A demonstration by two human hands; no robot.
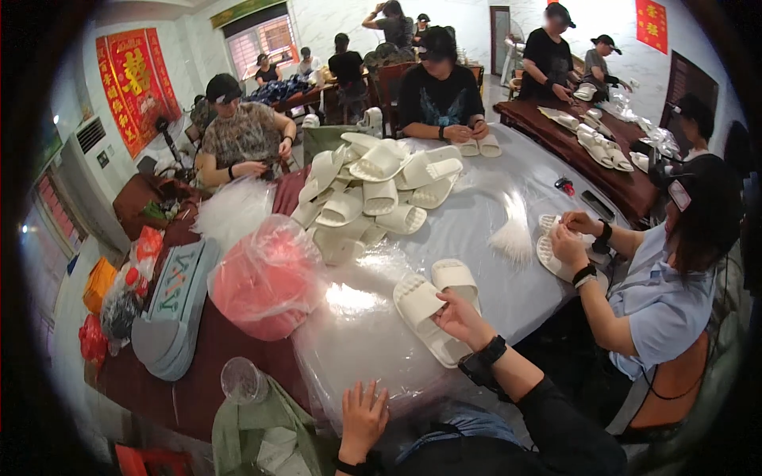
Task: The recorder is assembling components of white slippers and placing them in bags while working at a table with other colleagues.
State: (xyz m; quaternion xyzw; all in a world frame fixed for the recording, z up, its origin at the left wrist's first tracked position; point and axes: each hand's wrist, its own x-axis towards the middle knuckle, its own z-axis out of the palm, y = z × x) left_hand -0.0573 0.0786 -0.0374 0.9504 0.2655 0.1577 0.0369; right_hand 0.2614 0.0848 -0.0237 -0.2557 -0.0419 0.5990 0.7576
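Observation:
A pair of cream slide slippers lies side by side on the plastic-covered table before me. My right hand (462, 319) is closed at the strap edge of the left slipper (417, 301), its thumb and fingertips pressed there. The other slipper (456, 275) sits just to the right, partly behind my right hand. Resting on the clear plastic sheet near the table's front edge is my left hand (363, 416), fingers stretched out and holding nothing. A large heap of cream slippers (379, 163) is piled farther back on the table.
Left of the sheet stands a pink bundle in clear plastic (266, 278), near stacked grey-blue soles (175, 309) and a clear plastic cup (244, 381). White strands (512, 230) lie right of the heap. A co-worker's hands (573, 242) handle another slipper at the right; others sit opposite.

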